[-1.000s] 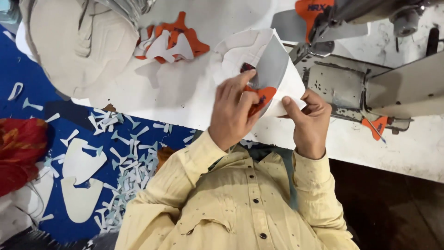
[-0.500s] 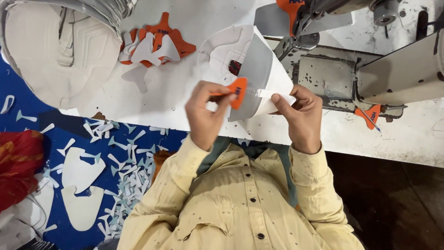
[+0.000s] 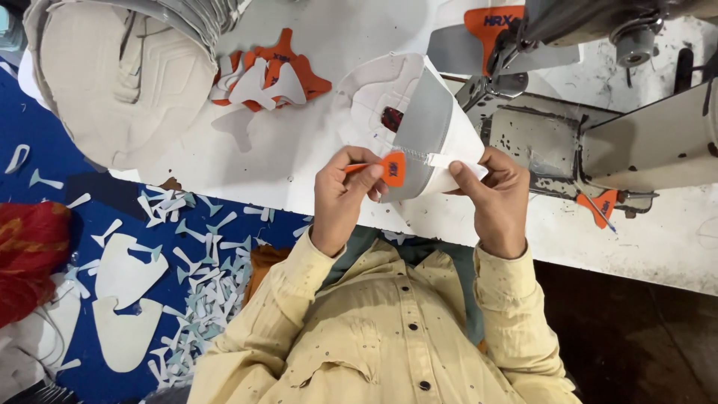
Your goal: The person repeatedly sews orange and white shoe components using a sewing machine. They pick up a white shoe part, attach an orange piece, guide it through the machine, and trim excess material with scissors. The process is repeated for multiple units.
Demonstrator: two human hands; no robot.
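We are working at the sewing machine [image 3: 598, 142], sitting at two o'clock. Our right hand [image 3: 493, 194] is gripping the white-and-grey shoe upper [image 3: 434, 135]; our left hand [image 3: 340, 198] is pinching an orange tab [image 3: 392, 169] against it. The tab could be slipping askew if either pinch is loosening.

left hand [image 3: 345, 196]: raised, fingers pinched | right hand [image 3: 495, 196]: raised, thumb extended, fingers curled
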